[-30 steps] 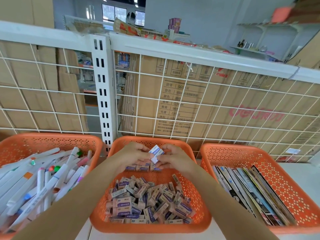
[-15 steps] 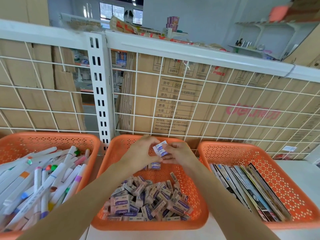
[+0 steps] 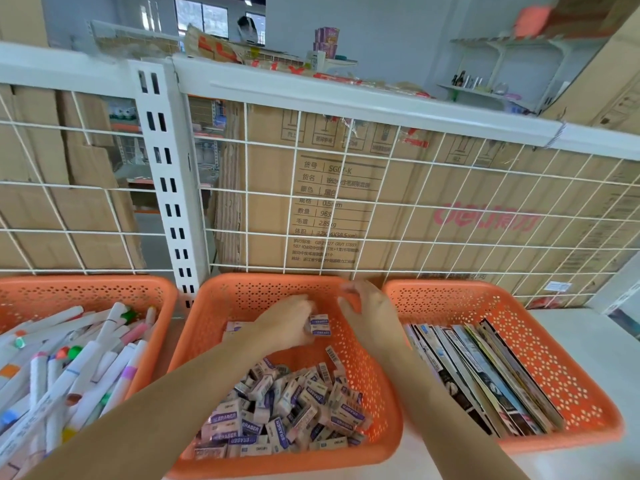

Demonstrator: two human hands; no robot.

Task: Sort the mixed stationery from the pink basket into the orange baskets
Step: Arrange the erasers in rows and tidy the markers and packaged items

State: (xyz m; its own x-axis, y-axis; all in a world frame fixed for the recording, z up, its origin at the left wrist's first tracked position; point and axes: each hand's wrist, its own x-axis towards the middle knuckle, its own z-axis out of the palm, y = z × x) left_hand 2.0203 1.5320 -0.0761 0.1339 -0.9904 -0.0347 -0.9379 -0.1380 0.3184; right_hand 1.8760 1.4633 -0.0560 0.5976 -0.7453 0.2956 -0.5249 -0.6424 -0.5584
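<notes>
Three orange baskets stand in a row on the shelf. The middle basket (image 3: pixel 263 289) holds a heap of white-and-purple erasers (image 3: pixel 287 410). My left hand (image 3: pixel 287 323) is low over its far end, fingers closed on a small stack of erasers (image 3: pixel 319 324). My right hand (image 3: pixel 370 313) hovers just to the right with fingers spread and nothing in it; it is blurred. The left basket (image 3: pixel 104 289) is filled with marker pens (image 3: pixel 69 358). The right basket (image 3: pixel 540 327) holds booklets (image 3: pixel 485 368) standing on edge. The pink basket is out of view.
A white wire grid panel (image 3: pixel 346 209) with a slotted upright post (image 3: pixel 169 188) rises right behind the baskets. Cardboard boxes (image 3: pixel 346 188) stand behind the grid. White shelf surface (image 3: pixel 595 362) shows to the right of the baskets.
Both hands held the erasers together above the middle basket. Now my left hand has gone down into the basket with them, and my right hand has let go and opened.
</notes>
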